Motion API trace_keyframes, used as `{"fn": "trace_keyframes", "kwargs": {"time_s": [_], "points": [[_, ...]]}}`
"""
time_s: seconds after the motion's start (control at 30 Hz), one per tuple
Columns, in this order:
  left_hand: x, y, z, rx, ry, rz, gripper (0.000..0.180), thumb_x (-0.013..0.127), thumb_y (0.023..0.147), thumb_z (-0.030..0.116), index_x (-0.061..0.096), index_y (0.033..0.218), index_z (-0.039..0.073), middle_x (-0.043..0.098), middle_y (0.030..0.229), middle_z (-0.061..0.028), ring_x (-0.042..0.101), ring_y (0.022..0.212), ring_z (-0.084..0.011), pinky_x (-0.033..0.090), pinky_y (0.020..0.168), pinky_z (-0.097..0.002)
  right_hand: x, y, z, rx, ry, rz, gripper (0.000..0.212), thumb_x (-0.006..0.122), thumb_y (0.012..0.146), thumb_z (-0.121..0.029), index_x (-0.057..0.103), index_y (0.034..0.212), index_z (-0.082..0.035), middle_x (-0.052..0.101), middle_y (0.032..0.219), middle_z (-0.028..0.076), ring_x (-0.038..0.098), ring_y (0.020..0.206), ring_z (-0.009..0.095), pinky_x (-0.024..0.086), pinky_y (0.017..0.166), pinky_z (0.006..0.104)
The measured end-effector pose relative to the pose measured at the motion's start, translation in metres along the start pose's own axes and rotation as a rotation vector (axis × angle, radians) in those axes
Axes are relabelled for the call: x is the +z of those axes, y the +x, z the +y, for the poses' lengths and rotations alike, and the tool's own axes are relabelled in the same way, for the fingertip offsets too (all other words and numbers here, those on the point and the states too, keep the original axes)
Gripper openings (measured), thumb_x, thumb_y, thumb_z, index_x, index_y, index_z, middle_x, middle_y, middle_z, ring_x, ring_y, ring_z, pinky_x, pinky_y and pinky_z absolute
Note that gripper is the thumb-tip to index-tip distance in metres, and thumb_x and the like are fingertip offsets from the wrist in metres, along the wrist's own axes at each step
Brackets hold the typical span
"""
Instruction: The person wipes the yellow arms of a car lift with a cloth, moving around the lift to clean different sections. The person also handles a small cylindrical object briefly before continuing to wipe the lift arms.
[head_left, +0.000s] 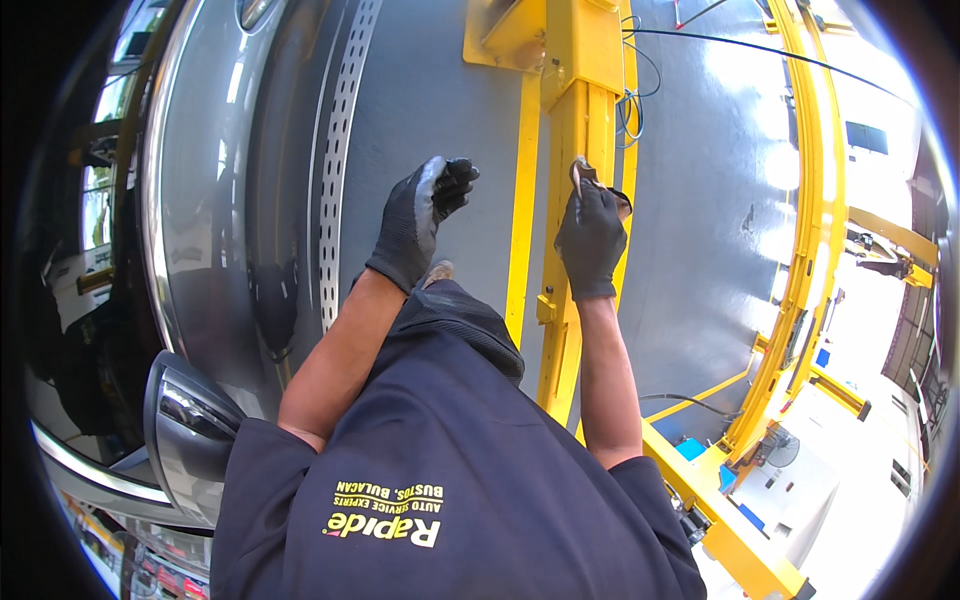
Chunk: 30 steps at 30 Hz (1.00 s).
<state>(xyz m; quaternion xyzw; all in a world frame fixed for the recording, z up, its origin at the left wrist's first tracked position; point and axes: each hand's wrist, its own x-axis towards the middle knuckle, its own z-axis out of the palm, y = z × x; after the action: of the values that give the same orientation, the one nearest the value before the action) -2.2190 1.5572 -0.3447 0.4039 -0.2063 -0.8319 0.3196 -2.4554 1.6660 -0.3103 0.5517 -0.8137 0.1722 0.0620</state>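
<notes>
Both hands wear dark work gloves with grey palms. My left hand (422, 212) is raised between the grey car and the yellow lift, fingers loosely bent and the thumb apart from them; I see nothing in its grip. My right hand (592, 232) is closed in front of the yellow lift post (580, 130). A small brownish and dark piece shows beside its fingers, too hidden to name. Whether this hand touches the post I cannot tell.
To my left stands a grey car (205, 200) with its side mirror (190, 425) close to my left arm. A perforated strip (343, 130) runs along its side. Another yellow lift frame (805, 200) rises at right, with a fan (778, 447) beyond. Cables (630, 110) hang by the post.
</notes>
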Motion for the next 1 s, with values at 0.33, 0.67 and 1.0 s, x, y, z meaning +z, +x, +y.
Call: {"fn": "trace_keyframes", "kwargs": {"time_s": [0.33, 0.67, 1.0], "points": [[-0.001, 0.000, 0.009, 0.056, 0.027, -0.026, 0.044, 0.048, 0.120, 0.035, 0.074, 0.133, 0.002, 0.080, 0.125, -0.0117, 0.075, 0.115, -0.0207, 0.058, 0.105, -0.0365, 0.043, 0.128, 0.022, -0.155, 0.177, 0.122, 0.030, 0.064, 0.108, -0.022, 0.080, 0.131, -0.011, 0.081, 0.123, 0.012, 0.076, 0.101, 0.035, 0.059, 0.094, 0.0450], [-0.002, 0.005, 0.015, -0.037, 0.114, -0.085, 0.043, 0.048, 0.120, 0.034, 0.072, 0.137, 0.002, 0.078, 0.129, -0.0092, 0.073, 0.119, -0.0180, 0.056, 0.108, -0.0353, -0.048, -0.064, 0.016, 0.476, 0.817, -0.186, 0.033, 0.064, 0.114, -0.015, 0.068, 0.142, 0.000, 0.076, 0.109, 0.005, 0.070, 0.096, 0.020, 0.057, 0.090, 0.0349], [0.046, -0.005, 0.003, -0.235, 0.079, -0.589, 0.048, 0.064, 0.114, 0.041, 0.066, 0.142, 0.002, 0.073, 0.126, -0.0035, 0.068, 0.110, -0.0134, 0.056, 0.100, -0.0336, -0.055, -0.021, -0.033, 0.662, 1.254, -0.141, 0.033, 0.056, 0.119, -0.023, 0.070, 0.136, 0.002, 0.074, 0.117, 0.005, 0.066, 0.107, 0.010, 0.053, 0.095, 0.0279]]}}
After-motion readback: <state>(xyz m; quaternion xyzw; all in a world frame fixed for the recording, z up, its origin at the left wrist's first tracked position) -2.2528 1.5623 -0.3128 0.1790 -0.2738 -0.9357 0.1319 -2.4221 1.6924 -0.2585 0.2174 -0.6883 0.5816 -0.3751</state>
